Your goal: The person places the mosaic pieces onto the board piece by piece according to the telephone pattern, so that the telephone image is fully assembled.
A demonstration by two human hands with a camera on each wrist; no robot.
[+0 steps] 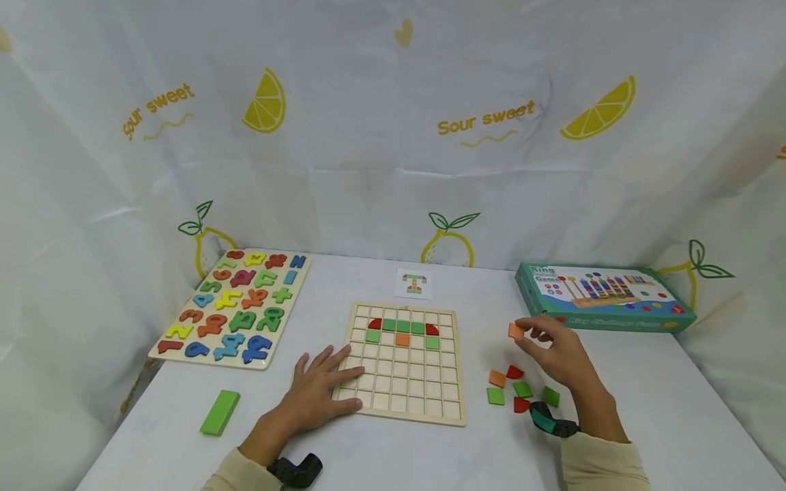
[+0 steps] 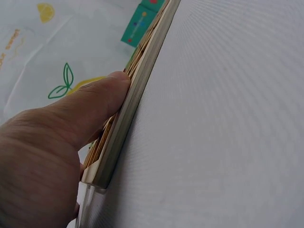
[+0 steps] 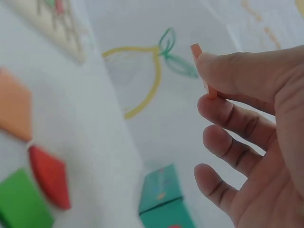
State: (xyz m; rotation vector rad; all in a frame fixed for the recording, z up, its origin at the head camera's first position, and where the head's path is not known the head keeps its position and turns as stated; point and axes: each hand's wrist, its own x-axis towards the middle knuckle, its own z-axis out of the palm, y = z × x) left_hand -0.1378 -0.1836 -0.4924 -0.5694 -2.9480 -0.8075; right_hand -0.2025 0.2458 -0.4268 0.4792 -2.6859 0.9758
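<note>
My right hand [image 1: 557, 351] pinches an orange square tile [image 1: 516, 331] between thumb and fingers, raised above the table; the right wrist view shows the tile [image 3: 204, 71] edge-on. Spread fingers of my left hand [image 1: 322, 390] rest on the left front corner of a wooden grid board [image 1: 408, 416]. In the left wrist view its thumb [image 2: 102, 97] lies on the board's edge. Toward the board's back sit red quarter-round pieces [image 1: 375, 324], several green squares [image 1: 402, 326] and one orange square [image 1: 402, 339]. A small pattern card [image 1: 414, 284] lies behind the board.
Loose red, green and orange pieces [image 1: 522, 389] lie in front of my right hand. A number puzzle board [image 1: 236, 307] is at back left, a green block [image 1: 220, 412] at front left. A Ring Challenge Game box [image 1: 604, 298] stands at back right, before a lemon-print cloth [image 1: 356, 136].
</note>
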